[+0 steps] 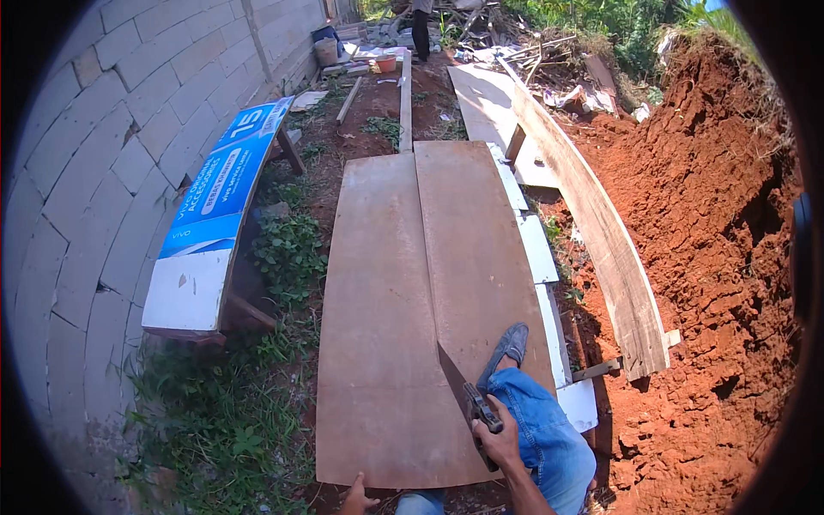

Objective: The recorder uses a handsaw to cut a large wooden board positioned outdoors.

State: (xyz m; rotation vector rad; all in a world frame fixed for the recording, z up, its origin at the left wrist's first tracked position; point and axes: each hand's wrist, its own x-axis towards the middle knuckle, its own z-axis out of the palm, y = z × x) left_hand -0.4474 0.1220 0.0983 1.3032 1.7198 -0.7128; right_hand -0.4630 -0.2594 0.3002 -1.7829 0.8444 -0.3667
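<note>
A large brown plywood sheet (pixel 378 283) lies in front of me, with a long straight cut running down its middle from the far edge. My right hand (pixel 498 433) is closed round the dark handle of a handsaw (pixel 455 376). The saw's blade slants across the sheet, its tip at the near end of the cut line. At the sheet's near left edge, my left hand (pixel 355 498) grips the rim, fingers on top and thumb below. My right leg in blue jeans (pixel 536 421) is bent on the sheet, its grey shoe (pixel 512 343) resting flat on the wood.
To the left, a blue and white sign panel (pixel 206 197) rests on wooden legs beside a block wall (pixel 77 215). A long curved plank (pixel 592 215) runs along the right, before a red earth bank (pixel 712 257). Farther off are a bucket (pixel 386 63), scrap wood and a standing person (pixel 421 30).
</note>
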